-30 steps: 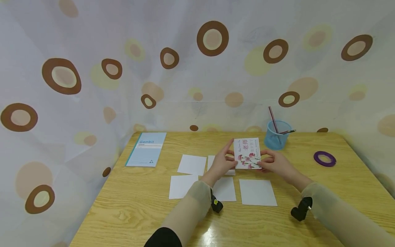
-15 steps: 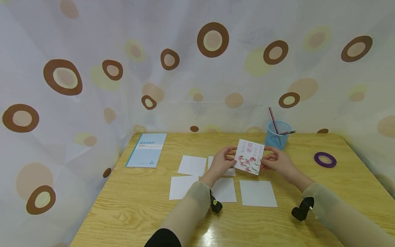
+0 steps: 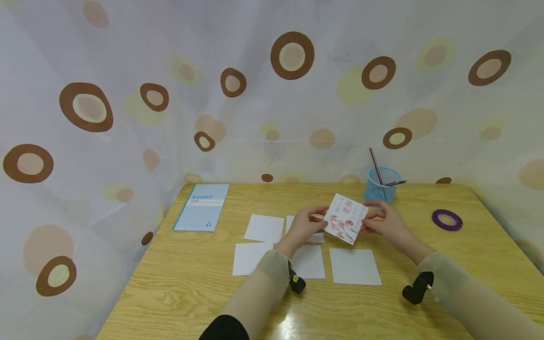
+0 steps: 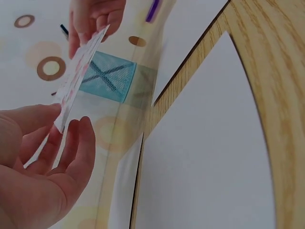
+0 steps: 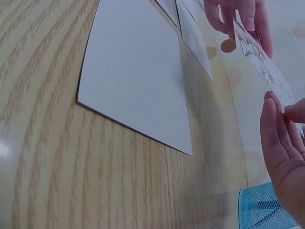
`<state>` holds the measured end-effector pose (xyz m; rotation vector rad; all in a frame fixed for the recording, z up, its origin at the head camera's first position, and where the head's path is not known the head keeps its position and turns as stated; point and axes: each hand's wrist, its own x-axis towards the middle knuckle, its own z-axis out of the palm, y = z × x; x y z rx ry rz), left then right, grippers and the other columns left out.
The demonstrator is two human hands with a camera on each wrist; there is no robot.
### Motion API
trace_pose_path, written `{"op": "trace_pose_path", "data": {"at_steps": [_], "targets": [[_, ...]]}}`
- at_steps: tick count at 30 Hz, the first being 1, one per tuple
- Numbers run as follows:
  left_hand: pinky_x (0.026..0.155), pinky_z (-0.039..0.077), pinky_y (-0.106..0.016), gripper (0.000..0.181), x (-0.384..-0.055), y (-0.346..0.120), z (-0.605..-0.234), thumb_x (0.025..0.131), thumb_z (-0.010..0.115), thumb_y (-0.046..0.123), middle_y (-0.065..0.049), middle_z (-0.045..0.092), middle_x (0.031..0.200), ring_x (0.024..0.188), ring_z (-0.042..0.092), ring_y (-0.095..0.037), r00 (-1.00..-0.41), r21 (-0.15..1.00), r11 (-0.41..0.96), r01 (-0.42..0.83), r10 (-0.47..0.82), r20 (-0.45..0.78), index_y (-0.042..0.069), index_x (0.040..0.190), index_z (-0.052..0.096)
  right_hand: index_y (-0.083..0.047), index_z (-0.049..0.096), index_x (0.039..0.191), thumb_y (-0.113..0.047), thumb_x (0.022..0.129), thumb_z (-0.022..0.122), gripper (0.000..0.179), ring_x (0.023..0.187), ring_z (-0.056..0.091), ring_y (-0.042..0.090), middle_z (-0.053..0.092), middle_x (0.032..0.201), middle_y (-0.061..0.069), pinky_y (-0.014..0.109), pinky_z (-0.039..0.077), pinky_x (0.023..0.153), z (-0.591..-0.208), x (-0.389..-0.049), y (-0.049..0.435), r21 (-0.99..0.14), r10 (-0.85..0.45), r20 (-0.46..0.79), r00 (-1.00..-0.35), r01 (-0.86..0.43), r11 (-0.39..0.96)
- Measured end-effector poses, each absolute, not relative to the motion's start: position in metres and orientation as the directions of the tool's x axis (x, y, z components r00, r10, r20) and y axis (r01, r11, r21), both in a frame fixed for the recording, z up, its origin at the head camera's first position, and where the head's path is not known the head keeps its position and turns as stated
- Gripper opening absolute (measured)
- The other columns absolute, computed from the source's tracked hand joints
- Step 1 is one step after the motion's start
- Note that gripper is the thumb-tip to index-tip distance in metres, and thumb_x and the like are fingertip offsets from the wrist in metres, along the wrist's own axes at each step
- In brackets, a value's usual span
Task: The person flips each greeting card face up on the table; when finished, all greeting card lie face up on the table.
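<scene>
A square white card [image 3: 346, 218] printed with pink carnations and red Chinese characters is held tilted above the table. At its left side my left hand [image 3: 303, 226] pinches it between thumb and fingers; my right hand [image 3: 386, 224] pinches the right side. In the left wrist view the card [image 4: 78, 78] stands nearly edge-on, with the left thumb [image 4: 40, 117] against its printed face. Below lie several blank white cards: one nearest the right hand [image 3: 355, 267], one at the far left [image 3: 264, 228], one in front of that [image 3: 251, 258], others partly behind the left arm.
At the back right stands a light blue mesh pen cup [image 3: 379, 191] with pencils in it. A purple tape roll [image 3: 447, 220] lies farther right. A notebook [image 3: 200, 208] marked Gambit rests at the back left of the wooden table [image 3: 170, 293]. Patterned cloth hangs behind.
The printed card has turned clockwise, shifting a little to the right and toward me. Both hands keep hold of it. The blank cards have stayed in place.
</scene>
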<state>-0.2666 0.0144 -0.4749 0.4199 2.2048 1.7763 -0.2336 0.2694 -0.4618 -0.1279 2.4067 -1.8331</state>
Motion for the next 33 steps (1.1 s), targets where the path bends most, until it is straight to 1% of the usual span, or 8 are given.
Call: {"op": "trace_pose_path", "data": {"at_steps": [4,7,10,18,21,26,29,33], "targets": [[0.075,0.059,-0.024,0.060,-0.266,0.014,-0.474,0.088,0.071,0.000,-0.004,0.057,0.113,0.088,0.057,-0.011,-0.895,0.979,0.201,0.024,0.440,-0.068,0.021,0.142,0.055,0.009,0.028,0.143,0.003,0.096,0.058,0.057,0.076,0.071,0.019,0.063,0.089,0.004,0.036,0.062,0.077,-0.463,-0.233,0.272,-0.972,-0.140,-0.038,-0.989,0.004,0.234],[0.071,0.056,-0.021,0.064,-0.265,0.014,-0.473,0.087,0.071,-0.002,-0.004,0.055,0.108,0.084,0.056,-0.011,-0.890,0.976,0.213,0.031,0.450,-0.070,0.022,0.143,0.054,0.010,0.028,0.142,0.001,0.097,0.057,0.054,0.076,0.072,0.020,0.062,0.091,0.005,0.036,0.062,0.077,-0.464,-0.233,0.274,-0.972,-0.137,-0.036,-0.990,0.003,0.236],[0.070,0.054,-0.020,0.063,-0.265,0.014,-0.474,0.087,0.070,-0.003,-0.005,0.056,0.107,0.084,0.056,-0.011,-0.896,0.977,0.209,0.029,0.439,-0.068,0.022,0.143,0.054,0.011,0.030,0.140,0.000,0.098,0.056,0.051,0.077,0.072,0.020,0.061,0.091,0.006,0.035,0.062,0.076,-0.463,-0.232,0.274,-0.971,-0.128,-0.041,-0.991,0.009,0.240],[0.078,0.060,-0.028,0.054,-0.269,0.018,-0.479,0.088,0.069,-0.004,-0.006,0.057,0.106,0.084,0.063,-0.010,-0.944,0.992,0.121,-0.024,0.325,-0.063,0.010,0.138,0.057,0.014,0.036,0.128,-0.001,0.098,0.057,0.039,0.078,0.073,0.018,0.063,0.089,0.000,0.033,0.061,0.077,-0.465,-0.232,0.275,-0.973,-0.100,-0.046,-0.994,0.022,0.228],[0.079,0.060,-0.028,0.052,-0.269,0.019,-0.479,0.088,0.069,-0.004,-0.006,0.058,0.104,0.085,0.065,-0.011,-0.956,0.994,0.108,-0.022,0.290,-0.053,0.009,0.137,0.058,0.012,0.034,0.135,0.000,0.097,0.058,0.046,0.078,0.073,0.016,0.064,0.086,0.002,0.033,0.061,0.077,-0.467,-0.232,0.276,-0.971,-0.111,-0.051,-0.993,0.023,0.239],[0.081,0.059,-0.027,0.052,-0.269,0.021,-0.480,0.088,0.071,0.003,-0.006,0.062,0.106,0.095,0.067,-0.014,-0.971,0.990,0.142,0.005,0.239,-0.029,0.009,0.137,0.056,0.002,0.026,0.152,0.001,0.097,0.058,0.064,0.078,0.074,0.017,0.058,0.081,0.008,0.033,0.061,0.077,-0.469,-0.231,0.278,-0.965,-0.144,-0.029,-0.989,-0.009,0.261],[0.084,0.059,-0.029,0.052,-0.270,0.023,-0.481,0.089,0.071,0.004,-0.007,0.065,0.111,0.102,0.068,-0.019,-0.975,0.991,0.134,0.010,0.221,-0.020,0.007,0.138,0.055,-0.002,0.024,0.156,0.001,0.097,0.058,0.068,0.079,0.074,0.020,0.058,0.081,0.010,0.035,0.061,0.076,-0.470,-0.230,0.278,-0.966,-0.153,-0.012,-0.988,-0.028,0.258],[0.089,0.058,-0.030,0.051,-0.270,0.027,-0.482,0.089,0.070,0.002,-0.013,0.066,0.119,0.109,0.067,-0.024,-0.973,0.995,0.101,0.012,0.229,-0.012,0.003,0.138,0.054,-0.006,0.024,0.157,0.000,0.097,0.057,0.068,0.078,0.074,0.021,0.061,0.083,0.013,0.036,0.062,0.075,-0.470,-0.230,0.277,-0.964,-0.144,-0.011,-0.990,-0.028,0.266]]}}
